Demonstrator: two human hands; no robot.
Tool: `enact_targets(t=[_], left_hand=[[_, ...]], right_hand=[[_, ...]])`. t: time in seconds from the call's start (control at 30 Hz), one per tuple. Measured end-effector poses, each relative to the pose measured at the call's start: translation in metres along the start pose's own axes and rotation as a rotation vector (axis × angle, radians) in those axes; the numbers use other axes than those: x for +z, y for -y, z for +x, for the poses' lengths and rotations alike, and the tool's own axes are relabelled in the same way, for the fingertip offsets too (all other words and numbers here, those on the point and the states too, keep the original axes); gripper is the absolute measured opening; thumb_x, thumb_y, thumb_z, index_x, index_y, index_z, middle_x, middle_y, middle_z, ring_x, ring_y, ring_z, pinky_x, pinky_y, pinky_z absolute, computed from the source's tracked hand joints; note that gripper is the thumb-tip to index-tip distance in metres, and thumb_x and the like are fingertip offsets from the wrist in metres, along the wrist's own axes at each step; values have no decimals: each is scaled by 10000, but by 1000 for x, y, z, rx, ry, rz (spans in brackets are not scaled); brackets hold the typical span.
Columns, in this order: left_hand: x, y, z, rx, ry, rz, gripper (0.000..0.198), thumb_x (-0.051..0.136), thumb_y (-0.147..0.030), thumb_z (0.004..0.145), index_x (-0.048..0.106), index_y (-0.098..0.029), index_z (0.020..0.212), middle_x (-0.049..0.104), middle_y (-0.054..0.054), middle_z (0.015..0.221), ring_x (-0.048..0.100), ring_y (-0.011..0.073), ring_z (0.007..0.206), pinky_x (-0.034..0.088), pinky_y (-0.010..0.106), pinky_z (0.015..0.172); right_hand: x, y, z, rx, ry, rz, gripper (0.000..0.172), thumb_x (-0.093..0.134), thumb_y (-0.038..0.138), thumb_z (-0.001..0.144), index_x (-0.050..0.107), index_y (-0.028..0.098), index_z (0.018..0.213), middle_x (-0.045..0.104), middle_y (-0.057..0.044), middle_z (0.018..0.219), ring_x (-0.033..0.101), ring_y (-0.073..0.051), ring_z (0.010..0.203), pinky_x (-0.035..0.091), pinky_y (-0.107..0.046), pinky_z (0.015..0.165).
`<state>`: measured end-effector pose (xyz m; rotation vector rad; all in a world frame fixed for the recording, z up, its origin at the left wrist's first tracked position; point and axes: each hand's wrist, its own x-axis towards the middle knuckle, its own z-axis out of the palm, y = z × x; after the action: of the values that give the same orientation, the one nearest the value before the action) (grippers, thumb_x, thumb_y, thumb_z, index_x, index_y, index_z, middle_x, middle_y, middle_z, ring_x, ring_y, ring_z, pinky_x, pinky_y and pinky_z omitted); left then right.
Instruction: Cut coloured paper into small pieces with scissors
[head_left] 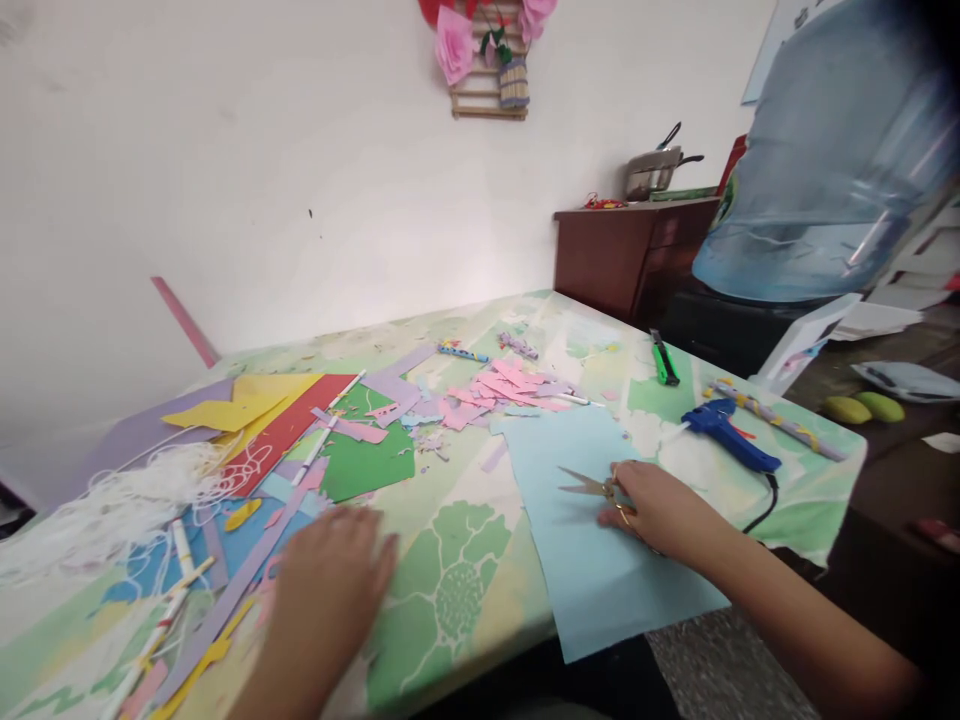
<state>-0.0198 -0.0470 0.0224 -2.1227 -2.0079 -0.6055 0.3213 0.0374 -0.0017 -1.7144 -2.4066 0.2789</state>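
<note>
My right hand (658, 513) rests on a light blue paper sheet (592, 540) and is closed around small gold scissors (589, 487), whose blades point left. My left hand (330, 580) lies flat on the table with its fingers stretched out, palm down, holding nothing. It sits beside blue and purple paper strips (247, 570) at the table's near left. The blue sheet hangs a little over the table's front edge.
The table (442, 590) has a green floral cloth. Coloured paper sheets (292, 420), pink scraps (510, 390) and white string (120, 500) cover its left and middle. A blue glue gun (727, 432) and green cutter (664, 360) lie at the right. A water bottle (832, 160) stands beyond.
</note>
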Motion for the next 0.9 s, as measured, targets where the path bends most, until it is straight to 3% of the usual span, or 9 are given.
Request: enact_targets(t=[0.07,0.13,0.23,0.33,0.47,0.67,0.9], left_hand=[[8,-39,23,275,304,-3,259,354,-324,732,572,-185,756,601,76,799,511,218,816,357,341,730],[19,-64,50,371,495,-2,262,321,-291,755,566,-197,748,591,44,791,523,167,756,379,280,685],[41,-75,86,354,484,20,278,298,-275,766,556,-178,805,570,68,837,507,186,821,371,293,700],[61,-73,103,322,499,45,237,397,-318,711,559,-148,740,560,92,780,524,204,736,385,296,613],[74,-68,97,324,481,40,206,420,-315,701,548,-154,715,545,86,790,523,190,721,377,281,597],[74,-62,86,328,446,36,183,404,-279,710,549,-167,708,549,60,739,519,162,642,361,252,515],[67,-60,77,498,331,59,200,354,-171,728,549,-146,689,543,90,754,480,210,751,345,334,651]], right_hand=[[8,2,-13,15,9,32,289,539,434,620,473,178,737,549,-92,863,499,-232,812,358,-303,661],[11,1,-22,5,20,82,275,537,425,627,467,182,736,518,-105,991,470,-240,914,351,-311,733],[8,-3,-31,-22,72,153,254,537,411,634,459,188,727,483,-98,1069,440,-235,976,341,-311,777],[5,-6,-37,-19,100,193,247,552,392,625,449,187,719,499,-89,1036,451,-224,951,348,-308,766],[3,-7,-38,-36,85,208,226,572,347,606,429,185,671,501,-84,1036,442,-225,962,355,-301,744],[-1,-9,-35,-68,115,189,229,586,336,594,420,185,641,508,-74,1051,440,-230,976,356,-297,731],[3,-14,-35,-50,126,227,231,580,371,595,452,188,657,495,-70,1090,406,-223,1033,332,-297,783]])
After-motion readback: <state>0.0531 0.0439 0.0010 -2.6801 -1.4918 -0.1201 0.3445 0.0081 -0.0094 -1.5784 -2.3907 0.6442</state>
